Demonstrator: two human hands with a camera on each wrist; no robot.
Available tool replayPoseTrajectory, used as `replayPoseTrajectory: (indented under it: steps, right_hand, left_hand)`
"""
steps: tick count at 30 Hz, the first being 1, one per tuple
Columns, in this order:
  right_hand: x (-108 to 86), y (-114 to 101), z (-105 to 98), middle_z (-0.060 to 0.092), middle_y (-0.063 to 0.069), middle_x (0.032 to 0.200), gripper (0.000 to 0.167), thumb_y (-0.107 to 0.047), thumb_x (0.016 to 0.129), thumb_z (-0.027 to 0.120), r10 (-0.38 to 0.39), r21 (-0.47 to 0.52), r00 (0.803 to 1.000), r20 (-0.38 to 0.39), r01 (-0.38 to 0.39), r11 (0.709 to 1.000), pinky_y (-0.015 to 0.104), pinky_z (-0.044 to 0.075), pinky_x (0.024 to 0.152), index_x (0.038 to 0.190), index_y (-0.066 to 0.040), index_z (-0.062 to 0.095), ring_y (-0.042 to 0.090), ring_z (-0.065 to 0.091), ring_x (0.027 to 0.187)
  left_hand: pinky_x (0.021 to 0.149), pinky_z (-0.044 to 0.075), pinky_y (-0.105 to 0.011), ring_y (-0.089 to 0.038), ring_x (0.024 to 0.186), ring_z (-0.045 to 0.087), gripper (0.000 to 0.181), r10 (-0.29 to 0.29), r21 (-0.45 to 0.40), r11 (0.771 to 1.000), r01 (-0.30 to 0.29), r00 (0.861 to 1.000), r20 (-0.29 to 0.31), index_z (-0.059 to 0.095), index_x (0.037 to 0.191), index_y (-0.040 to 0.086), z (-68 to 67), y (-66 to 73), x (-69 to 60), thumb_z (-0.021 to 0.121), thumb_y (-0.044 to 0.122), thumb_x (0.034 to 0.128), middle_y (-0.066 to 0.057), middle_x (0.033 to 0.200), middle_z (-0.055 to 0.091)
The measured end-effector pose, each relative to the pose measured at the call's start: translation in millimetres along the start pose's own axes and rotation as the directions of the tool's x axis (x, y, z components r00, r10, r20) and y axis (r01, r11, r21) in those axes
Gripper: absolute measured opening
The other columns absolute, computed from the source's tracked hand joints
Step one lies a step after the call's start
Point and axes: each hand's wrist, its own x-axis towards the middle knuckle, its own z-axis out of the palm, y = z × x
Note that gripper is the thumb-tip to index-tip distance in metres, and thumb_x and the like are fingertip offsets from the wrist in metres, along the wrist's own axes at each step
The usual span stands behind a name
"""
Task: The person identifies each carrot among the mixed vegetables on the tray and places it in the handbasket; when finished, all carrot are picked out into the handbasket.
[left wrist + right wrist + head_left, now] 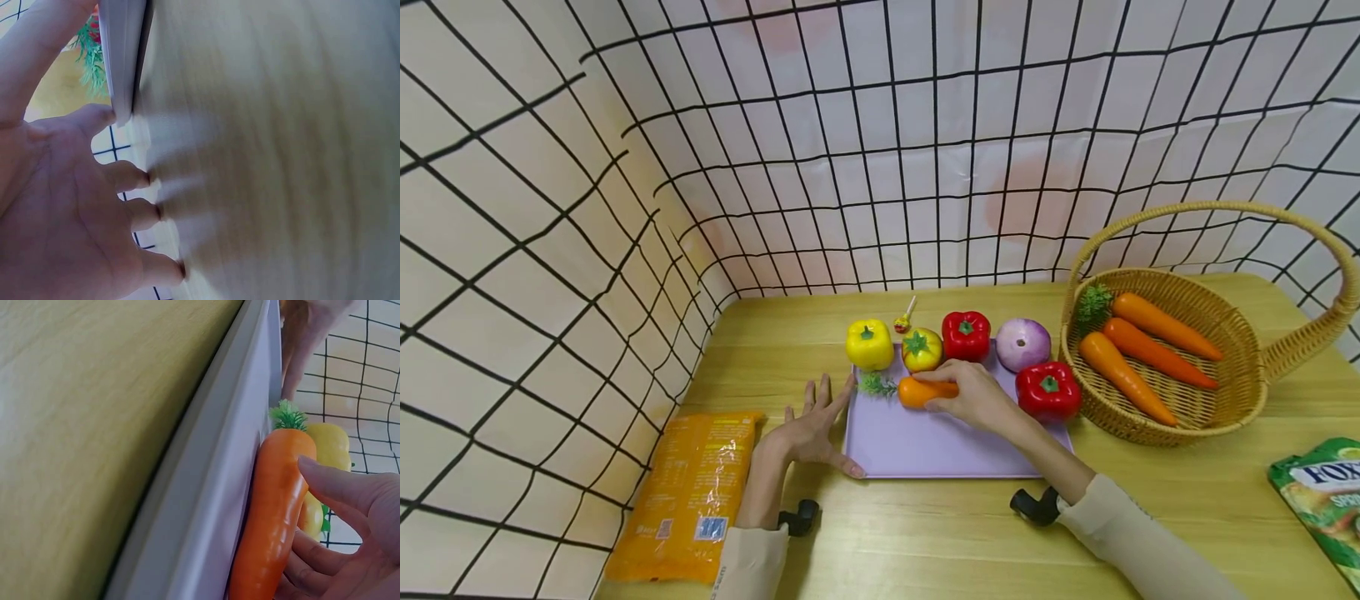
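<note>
A lilac tray (936, 446) lies on the wooden table. On its left part is an orange carrot (916, 392) with a green leafy top pointing left. My right hand (977, 397) pinches this carrot, thumb on one side and fingers on the other, as the right wrist view shows. With fingers spread, my left hand (805, 433) touches the tray's left edge. Along the tray's back stand a yellow bell pepper (869, 346), a yellow tomato-like vegetable (922, 350), a red bell pepper (966, 335) and a purple onion (1022, 344). Another red bell pepper (1048, 392) sits at the right.
A wicker basket (1157, 429) with a tall handle holds 3 carrots at the right. Behind the tray lies a lollipop (904, 321). An orange packet (688, 492) lies at the left, a green packet (1326, 508) at the far right. Grid-patterned walls border the table.
</note>
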Motion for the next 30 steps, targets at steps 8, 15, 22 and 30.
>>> replayPoseTrajectory:
  steps: [8,15,22,30]
  right_hand:
    - [1.5,0.1,1.8,0.073,0.011,0.131,0.043,-0.014,0.089,0.081,0.015,0.018,1.000,0.017,-0.015,1.000,0.048,0.052,0.100,0.131,-0.015,0.073,0.028,0.061,0.119]
    - [3.3,0.1,1.9,0.072,0.012,0.133,0.042,-0.013,0.089,0.082,0.022,0.018,0.999,0.023,-0.022,1.000,0.047,0.052,0.099,0.130,-0.014,0.074,0.027,0.060,0.116]
    - [3.9,2.3,1.0,0.073,0.012,0.132,0.043,-0.013,0.086,0.084,0.023,0.036,1.000,0.022,-0.023,0.999,0.043,0.053,0.096,0.128,-0.015,0.075,0.027,0.061,0.112]
    - [4.2,3.0,-0.3,0.075,0.012,0.126,0.045,-0.016,0.085,0.086,0.055,0.059,0.997,0.049,-0.058,0.997,0.024,0.044,0.071,0.128,-0.016,0.075,0.020,0.058,0.090]
  left_hand:
    - [0.119,-0.005,-0.080,-0.045,0.157,-0.023,0.142,-0.002,0.000,1.000,0.002,1.000,0.001,-0.004,0.167,0.029,0.7,0.5,0.0,0.095,0.047,0.0677,-0.023,0.169,-0.024]
    - [0.119,-0.004,-0.081,-0.046,0.157,-0.022,0.142,0.002,0.001,1.000,-0.002,1.000,-0.005,-0.003,0.167,0.029,0.7,-0.2,0.7,0.095,0.047,0.0675,-0.023,0.169,-0.023]
    - [0.118,-0.003,-0.081,-0.046,0.157,-0.022,0.142,0.005,0.003,1.000,-0.005,1.000,-0.001,-0.004,0.167,0.029,0.2,0.1,1.3,0.095,0.048,0.0675,-0.024,0.169,-0.023]
    - [0.119,-0.003,-0.081,-0.046,0.157,-0.021,0.141,-0.004,0.017,1.000,0.004,1.000,0.000,-0.004,0.167,0.029,0.7,-0.2,1.2,0.094,0.050,0.0680,-0.023,0.170,-0.022]
